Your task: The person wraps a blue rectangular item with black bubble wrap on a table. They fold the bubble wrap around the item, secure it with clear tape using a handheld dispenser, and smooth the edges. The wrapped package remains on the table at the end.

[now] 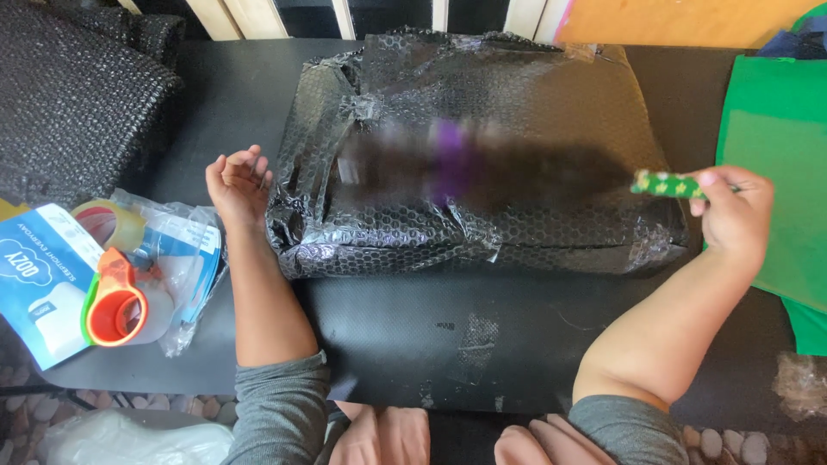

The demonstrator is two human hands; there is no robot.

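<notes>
The black bubble-wrapped parcel (pixel 482 155) lies fully wrapped and taped mid-tabletop (pixel 431 344), the left hand (pixel 238 185) half-open against its left end, the right hand (pixel 732 211) at its right end gripping a green star-patterned cutter (pixel 668 183).

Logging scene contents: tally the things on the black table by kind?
Bubble-wrapped black parcel: 1
Tape dispenser, orange and green: 1
Tape roll: 1
Plastic bags, blue and white: 2
Green starred tool in right hand: 1
Left hand rests against the parcel.
Total: 6
</notes>
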